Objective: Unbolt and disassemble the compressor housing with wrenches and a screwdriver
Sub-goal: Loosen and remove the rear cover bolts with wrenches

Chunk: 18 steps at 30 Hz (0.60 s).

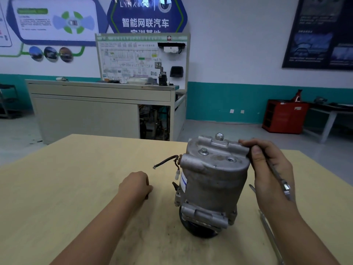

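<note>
- Compressor (210, 180) stands upright on the table (76, 188).
- Right hand (267, 169), at its 3 o'clock, grips a wrench (282, 185).
- Left hand (135, 185), at 9 o'clock, curled in a fist, nothing visible inside.

1. Blue hexagonal wall sign (147, 16): "LYNK&CO" in white at the top, partly washed out.
2. Same sign, below: "智能网联汽车" in large white characters. The next line is cut off by the white wiring-diagram board (142, 58).
3. Board print, dark wall poster (321, 31) and white-and-blue sticker (183, 181) on the grey metal compressor housing (214, 178): too blurred to read.
</note>
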Tool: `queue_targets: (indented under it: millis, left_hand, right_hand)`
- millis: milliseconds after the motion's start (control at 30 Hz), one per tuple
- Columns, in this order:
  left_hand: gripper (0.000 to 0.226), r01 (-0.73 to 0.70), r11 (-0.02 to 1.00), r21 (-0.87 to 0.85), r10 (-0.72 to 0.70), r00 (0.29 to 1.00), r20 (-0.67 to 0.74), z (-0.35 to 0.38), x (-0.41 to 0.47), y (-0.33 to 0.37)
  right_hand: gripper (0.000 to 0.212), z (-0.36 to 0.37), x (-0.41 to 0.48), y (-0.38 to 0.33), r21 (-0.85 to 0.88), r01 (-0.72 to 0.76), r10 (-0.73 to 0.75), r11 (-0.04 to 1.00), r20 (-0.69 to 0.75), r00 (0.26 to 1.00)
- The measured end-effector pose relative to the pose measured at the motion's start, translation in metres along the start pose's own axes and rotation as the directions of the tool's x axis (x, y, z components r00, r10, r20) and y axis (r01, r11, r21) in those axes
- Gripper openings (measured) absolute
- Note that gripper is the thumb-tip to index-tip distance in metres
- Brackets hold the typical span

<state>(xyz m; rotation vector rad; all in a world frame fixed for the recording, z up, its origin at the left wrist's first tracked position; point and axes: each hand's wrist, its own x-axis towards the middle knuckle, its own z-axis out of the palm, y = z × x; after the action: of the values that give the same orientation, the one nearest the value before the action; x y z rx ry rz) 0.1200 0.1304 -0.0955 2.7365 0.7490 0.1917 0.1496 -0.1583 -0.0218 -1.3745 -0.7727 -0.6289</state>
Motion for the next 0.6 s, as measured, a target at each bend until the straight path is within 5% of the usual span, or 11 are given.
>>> queue_targets:
  millis: [233,367,467,533,600]
  left_hand:
    - [0.011,0.003,1.000,-0.005,-0.004,0.999,-0.040,-0.007,-0.004,-0.004]
    - [0.018,-0.120,0.966,-0.231,0.039,0.944,-0.329,-0.034,-0.018,0.011]
    - [0.023,-0.398,0.671,-0.626,0.088,0.881,-0.465,-0.065,-0.041,0.038]
    - [0.023,-0.462,0.406,-0.788,0.265,0.885,-0.382,-0.084,-0.058,0.054]
    - [0.030,-0.418,0.311,-0.854,0.492,0.839,-0.231,-0.096,-0.071,0.067]
  right_hand:
    - [0.028,0.001,0.000,-0.003,-0.001,-0.027,0.027,1.000,-0.014,1.000]
    - [0.027,0.001,0.001,-0.008,-0.009,-0.047,0.047,0.999,-0.006,0.999]
    - [0.026,0.000,0.000,-0.009,0.016,-0.084,0.084,0.996,0.004,0.996]
    - [0.029,-0.001,-0.001,-0.007,0.047,-0.117,0.117,0.992,0.002,0.993]
    - [0.031,-0.001,-0.001,-0.008,0.090,-0.160,0.160,0.983,0.005,0.987]
